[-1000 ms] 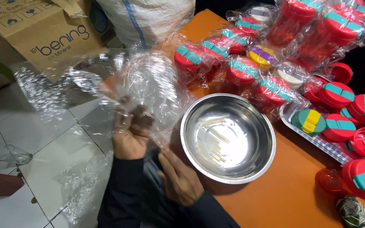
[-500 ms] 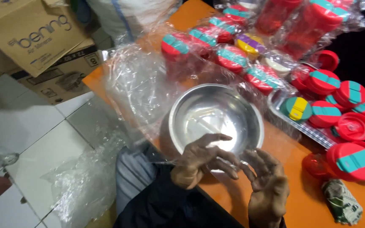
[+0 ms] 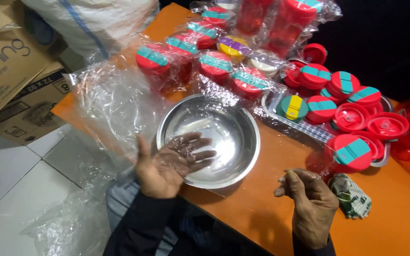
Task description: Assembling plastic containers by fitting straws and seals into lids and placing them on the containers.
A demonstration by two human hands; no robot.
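Over the empty steel bowl (image 3: 209, 140), left hand (image 3: 167, 166) lies open; right hand (image 3: 312, 206) half-curled, holding nothing.

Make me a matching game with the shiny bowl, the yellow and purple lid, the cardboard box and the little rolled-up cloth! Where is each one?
Things:
1. steel bowl
2. yellow and purple lid
3. cardboard box
4. rolled cloth

Places:
A. on the floor, left of the orange table
B. beside the right hand
C. under the fingers of the left hand
D. inside clear wrap, among red lids at the far side of the table

Pairs: 1-C, 2-D, 3-A, 4-B
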